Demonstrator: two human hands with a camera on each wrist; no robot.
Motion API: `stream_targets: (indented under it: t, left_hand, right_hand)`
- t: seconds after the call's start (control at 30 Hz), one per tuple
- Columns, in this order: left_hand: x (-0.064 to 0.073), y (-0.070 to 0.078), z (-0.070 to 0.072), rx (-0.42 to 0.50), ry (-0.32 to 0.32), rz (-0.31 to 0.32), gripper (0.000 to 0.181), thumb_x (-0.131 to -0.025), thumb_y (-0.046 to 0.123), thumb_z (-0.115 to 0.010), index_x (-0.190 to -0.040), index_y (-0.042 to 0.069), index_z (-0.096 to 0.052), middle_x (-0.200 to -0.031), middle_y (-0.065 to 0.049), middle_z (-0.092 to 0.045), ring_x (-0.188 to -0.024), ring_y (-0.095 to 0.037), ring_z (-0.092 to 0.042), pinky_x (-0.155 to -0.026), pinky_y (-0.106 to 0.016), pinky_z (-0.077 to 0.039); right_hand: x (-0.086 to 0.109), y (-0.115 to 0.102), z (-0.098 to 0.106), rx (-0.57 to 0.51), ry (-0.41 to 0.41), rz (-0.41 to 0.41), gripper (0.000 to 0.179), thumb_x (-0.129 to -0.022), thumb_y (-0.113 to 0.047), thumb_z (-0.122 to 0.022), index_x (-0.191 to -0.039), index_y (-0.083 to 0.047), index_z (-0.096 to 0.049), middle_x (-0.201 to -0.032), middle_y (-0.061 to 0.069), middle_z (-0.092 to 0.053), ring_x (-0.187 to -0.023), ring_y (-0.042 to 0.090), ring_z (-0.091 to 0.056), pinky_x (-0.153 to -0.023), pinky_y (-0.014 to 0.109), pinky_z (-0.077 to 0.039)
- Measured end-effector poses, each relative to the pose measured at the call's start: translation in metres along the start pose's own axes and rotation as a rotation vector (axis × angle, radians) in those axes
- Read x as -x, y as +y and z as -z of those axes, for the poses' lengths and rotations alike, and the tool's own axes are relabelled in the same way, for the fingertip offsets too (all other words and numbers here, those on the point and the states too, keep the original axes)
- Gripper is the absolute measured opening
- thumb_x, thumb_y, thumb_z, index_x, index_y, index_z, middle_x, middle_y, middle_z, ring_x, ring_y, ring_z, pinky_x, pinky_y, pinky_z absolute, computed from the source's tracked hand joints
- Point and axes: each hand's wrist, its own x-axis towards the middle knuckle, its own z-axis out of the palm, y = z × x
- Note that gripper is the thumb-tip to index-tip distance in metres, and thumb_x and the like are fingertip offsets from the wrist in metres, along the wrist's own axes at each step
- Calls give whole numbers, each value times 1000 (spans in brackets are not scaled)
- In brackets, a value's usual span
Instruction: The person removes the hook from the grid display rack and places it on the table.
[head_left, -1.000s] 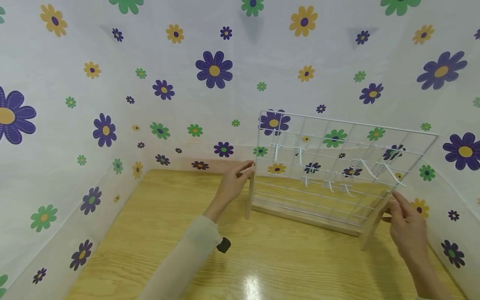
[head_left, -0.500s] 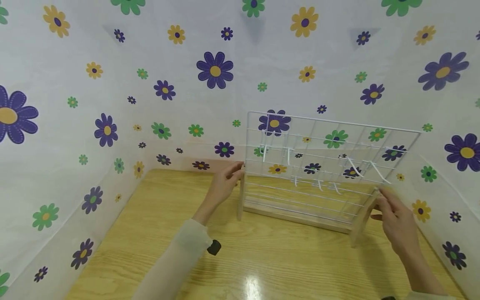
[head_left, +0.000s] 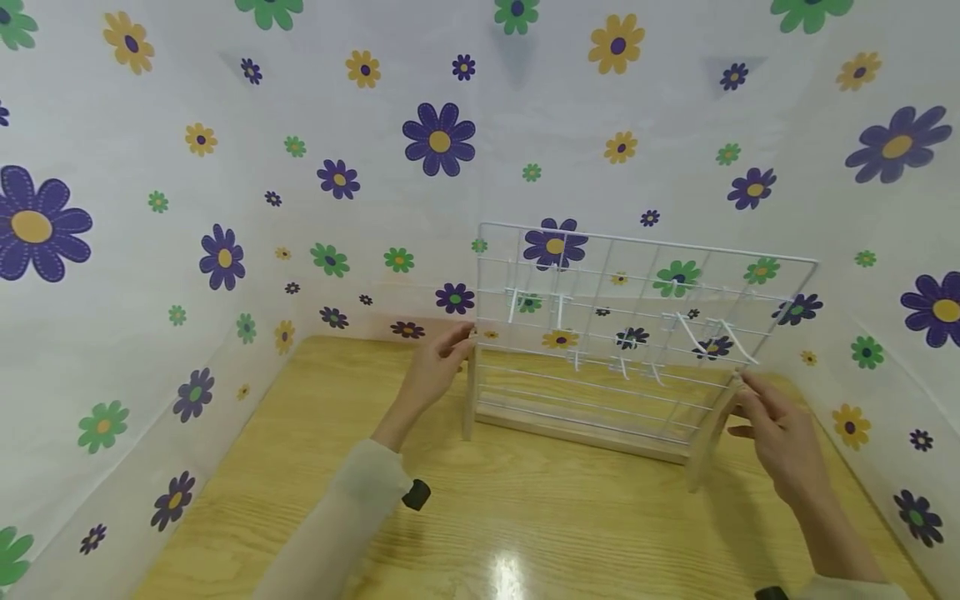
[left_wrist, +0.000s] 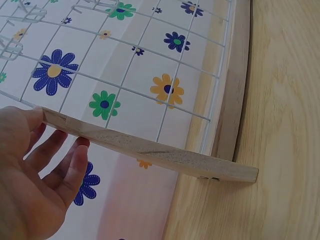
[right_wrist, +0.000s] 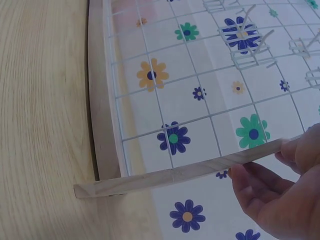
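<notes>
A white wire grid rack (head_left: 600,258) with several white hooks (head_left: 688,333) stands upright on the table in a wooden frame. My left hand (head_left: 431,367) pinches the top of the frame's left wooden side piece (head_left: 470,392); the left wrist view shows thumb and fingers around the end of that piece (left_wrist: 150,147). On the other side, my right hand (head_left: 783,437) grips the upper end of the right side piece (head_left: 708,437). In the right wrist view, its thumb and fingers lie on both faces of this wooden piece (right_wrist: 200,170). A wooden bar (head_left: 585,433) joins the two sides along the bottom.
The wood-grain table (head_left: 480,517) extends in front of the rack and to its left. Flower-printed white sheeting (head_left: 375,217) rises behind the rack and along both sides, close to the right hand.
The rack has moved left across the table, with both hands holding its sides and travelling with it. The head view has turned slightly to the left.
</notes>
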Motion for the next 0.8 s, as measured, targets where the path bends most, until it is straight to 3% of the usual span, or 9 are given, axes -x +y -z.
stream_targets:
  t: [0.27,0.4,0.5,0.67,0.8]
  left_hand:
    - [5,-1,14,-39,7,47,46,-109,32,-56,-152,17,-54,-146,-6,-60,-121,-28,-65,-93,-39,-62]
    - [6,-2,19,-30,-4,43,46,-109,31,-55,-153,15,-52,-147,-8,-59,-123,-30,-64,-95,-42,-61]
    - [7,-4,23,-23,1,38,46,-109,31,-55,-153,15,-52,-146,-11,-59,-123,-33,-64,-96,-45,-61]
    - [9,-7,29,-36,23,33,46,-109,32,-55,-152,15,-54,-146,-10,-59,-123,-34,-63,-95,-46,-61]
    - [11,-7,34,-61,36,31,45,-110,31,-55,-151,14,-54,-147,-9,-58,-122,-32,-64,-93,-43,-62]
  right_hand:
    - [-7,-4,-10,3,-20,-3,53,-112,-21,-46,-156,7,-35,-110,-30,-60,-89,-9,-65,-70,18,-62]
    - [-10,-6,-14,47,-20,-26,52,-113,-23,-44,-157,3,-35,-126,11,-69,-83,-8,-66,-61,22,-61]
    - [-12,-8,-17,64,-19,-40,51,-113,-24,-43,-158,1,-36,-138,38,-53,-77,-6,-66,-51,23,-57]
    - [-17,-11,-23,75,-23,-45,51,-113,-26,-44,-156,1,-39,-137,39,-53,-65,3,-65,-43,22,-48]
    - [-20,-12,-28,69,-23,-29,50,-113,-25,-45,-156,0,-40,-131,39,-58,-64,4,-65,-43,22,-49]
